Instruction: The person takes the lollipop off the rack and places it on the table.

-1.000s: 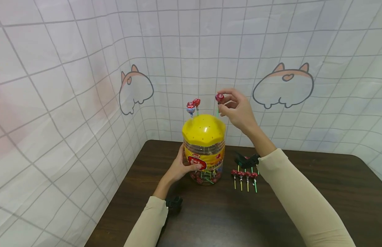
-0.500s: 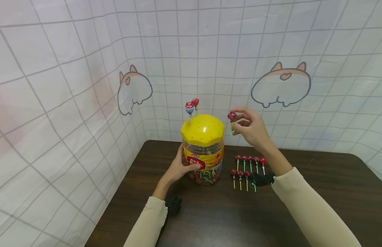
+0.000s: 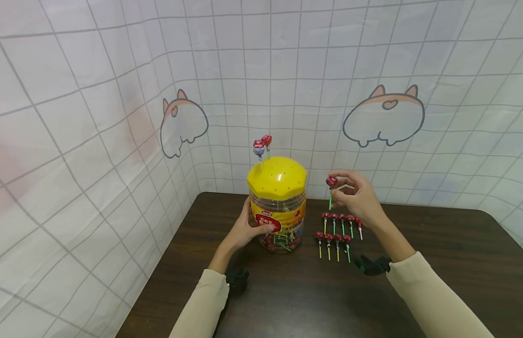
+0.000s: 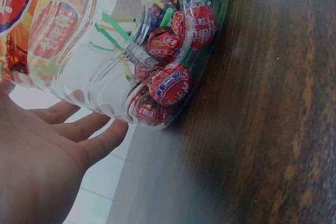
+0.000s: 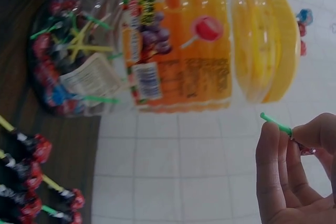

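A clear candy jar (image 3: 278, 211) with a domed yellow lid (image 3: 277, 176) stands upright on the table, loose lollipops (image 4: 170, 82) at its bottom. My left hand (image 3: 244, 231) holds its side, thumb across the front label and fingers round the left side. Between thumb and fingers of my right hand (image 3: 356, 197) is a red-wrapped lollipop (image 3: 331, 181), head up, its green stick (image 5: 275, 123) pointing down. That hand is above the far row of lollipops (image 3: 342, 217), right of the jar. A few lollipops (image 3: 259, 148) stick up from holes at the lid's back left.
Two rows of lollipops lie on the dark wooden table (image 3: 287, 291); the near row (image 3: 337, 238) has its sticks toward me. A white grid-patterned cloth (image 3: 278, 84) hangs behind the table and along its left side.
My right hand has moved from beside the lid down and to the right, carrying the lollipop away from the jar. The left hand keeps its place on the jar.
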Demonstrator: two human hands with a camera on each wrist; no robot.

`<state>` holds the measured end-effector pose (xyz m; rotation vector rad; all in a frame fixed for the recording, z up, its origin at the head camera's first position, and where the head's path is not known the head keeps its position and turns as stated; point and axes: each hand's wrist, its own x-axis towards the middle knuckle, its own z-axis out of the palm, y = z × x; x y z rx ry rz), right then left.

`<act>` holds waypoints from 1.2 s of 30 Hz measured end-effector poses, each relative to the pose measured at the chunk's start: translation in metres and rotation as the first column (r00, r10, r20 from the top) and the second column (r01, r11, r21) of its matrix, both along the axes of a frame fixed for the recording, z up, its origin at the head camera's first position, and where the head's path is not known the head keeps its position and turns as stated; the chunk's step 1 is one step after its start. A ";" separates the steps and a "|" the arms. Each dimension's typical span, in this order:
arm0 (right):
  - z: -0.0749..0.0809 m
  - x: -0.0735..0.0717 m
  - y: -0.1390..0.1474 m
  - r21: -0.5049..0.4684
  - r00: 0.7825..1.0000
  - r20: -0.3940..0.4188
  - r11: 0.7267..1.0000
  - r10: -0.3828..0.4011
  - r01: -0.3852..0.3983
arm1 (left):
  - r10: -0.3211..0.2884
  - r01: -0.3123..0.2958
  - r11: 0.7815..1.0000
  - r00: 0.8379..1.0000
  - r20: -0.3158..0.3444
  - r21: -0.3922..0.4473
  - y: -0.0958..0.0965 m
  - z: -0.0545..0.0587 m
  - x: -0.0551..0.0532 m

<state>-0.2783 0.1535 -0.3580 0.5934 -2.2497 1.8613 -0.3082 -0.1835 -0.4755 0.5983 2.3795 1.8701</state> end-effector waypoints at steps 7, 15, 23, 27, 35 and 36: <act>-0.018 0.002 0.018 0.038 0.999 0.033 0.999 -0.014 0.012 | -0.007 0.007 1.000 1.000 -0.015 0.014 0.000 -0.003 -0.001; -0.040 0.004 0.038 0.086 0.998 0.053 0.996 -0.028 0.024 | -0.013 0.013 1.000 1.000 -0.008 0.014 0.001 -0.001 -0.002; -0.064 0.010 0.056 0.163 0.994 0.103 0.986 -0.041 0.024 | -0.009 0.009 1.000 1.000 -0.009 0.002 0.001 -0.002 -0.004; -0.076 0.014 0.063 0.170 0.990 0.136 0.985 -0.043 0.020 | -0.009 0.009 1.000 1.000 -0.019 0.004 0.001 -0.002 -0.003; -0.096 0.021 0.073 0.146 0.982 0.186 0.989 -0.020 -0.007 | -0.010 0.010 1.000 0.999 -0.035 0.010 0.000 -0.002 -0.003; -0.098 0.021 0.074 0.142 0.981 0.194 0.990 -0.017 -0.011 | -0.011 0.011 1.000 0.999 -0.037 0.010 0.001 -0.002 -0.003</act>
